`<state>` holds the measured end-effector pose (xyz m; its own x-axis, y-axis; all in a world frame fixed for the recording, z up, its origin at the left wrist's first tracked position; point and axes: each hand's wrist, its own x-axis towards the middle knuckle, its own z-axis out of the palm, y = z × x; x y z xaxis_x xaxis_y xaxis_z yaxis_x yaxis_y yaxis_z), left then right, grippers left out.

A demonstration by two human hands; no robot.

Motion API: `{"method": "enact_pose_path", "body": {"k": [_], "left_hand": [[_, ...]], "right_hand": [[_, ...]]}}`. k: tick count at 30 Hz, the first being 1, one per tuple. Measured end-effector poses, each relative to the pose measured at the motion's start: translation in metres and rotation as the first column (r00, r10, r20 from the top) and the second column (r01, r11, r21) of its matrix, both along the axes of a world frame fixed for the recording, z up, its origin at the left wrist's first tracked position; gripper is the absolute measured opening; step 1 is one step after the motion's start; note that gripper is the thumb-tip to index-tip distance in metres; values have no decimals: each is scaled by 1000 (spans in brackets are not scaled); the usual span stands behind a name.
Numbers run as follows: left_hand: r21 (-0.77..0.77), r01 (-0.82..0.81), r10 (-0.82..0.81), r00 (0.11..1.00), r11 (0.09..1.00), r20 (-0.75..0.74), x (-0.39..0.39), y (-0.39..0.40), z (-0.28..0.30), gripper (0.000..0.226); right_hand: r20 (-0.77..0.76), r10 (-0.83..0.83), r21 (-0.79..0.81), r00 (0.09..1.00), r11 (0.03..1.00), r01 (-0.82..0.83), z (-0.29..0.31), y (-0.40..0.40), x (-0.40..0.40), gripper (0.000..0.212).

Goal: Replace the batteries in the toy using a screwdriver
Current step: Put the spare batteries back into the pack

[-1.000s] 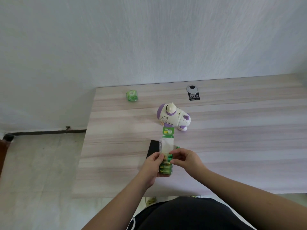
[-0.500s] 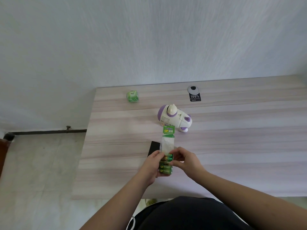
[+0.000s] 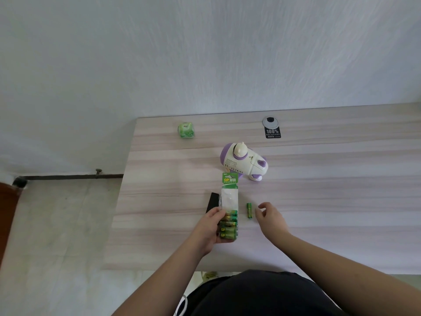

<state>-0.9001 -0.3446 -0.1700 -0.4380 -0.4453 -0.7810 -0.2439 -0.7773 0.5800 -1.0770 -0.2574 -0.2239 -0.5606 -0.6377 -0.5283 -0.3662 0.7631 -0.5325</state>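
I'm drawing fresh cells: my left hand (image 3: 210, 226) grips the battery pack (image 3: 229, 215), my right hand (image 3: 270, 216) hangs loose and empty beside a single battery (image 3: 249, 210) on the table (image 3: 341, 201). A second ago both hands pinched the pack. Next, probably another cell; the toy (image 3: 243, 161) lies beyond my hands, untouched.
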Motion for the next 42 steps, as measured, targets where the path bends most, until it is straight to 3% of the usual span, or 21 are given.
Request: {"method": "enact_pose_path", "body": {"k": [7,14,17,20,26,31,42], "left_hand": [[-32,-1,2,1000,999,5,6,0,3,20],[-38,-23,23,1000,999,4,10,1,9,18],[-30,-43,43,999,999,-6,12,1,10,21],[-18,-61,60,998,998,-28,14,1,9,20],[14,-44,45,996,999,-79,7,2,9,21],[26,-20,23,995,999,-98,-3,6,10,24],[-2,-19,18,993,1000,-113,-6,13,9,28]], "right_hand": [[-109,147,197,983,973,-124,-5,-17,10,38],[-134,223,243,966,952,-186,-6,-17,10,18],[-45,210,153,977,968,-201,8,-13,7,21],[20,216,-54,976,975,-214,36,-3,6,16],[-147,182,-502,972,833,-232,81,17,15,11],[-156,99,-560,983,811,-170,84,19,15,13],[-170,68,-524,983,839,-148,85,18,14,14]]}}
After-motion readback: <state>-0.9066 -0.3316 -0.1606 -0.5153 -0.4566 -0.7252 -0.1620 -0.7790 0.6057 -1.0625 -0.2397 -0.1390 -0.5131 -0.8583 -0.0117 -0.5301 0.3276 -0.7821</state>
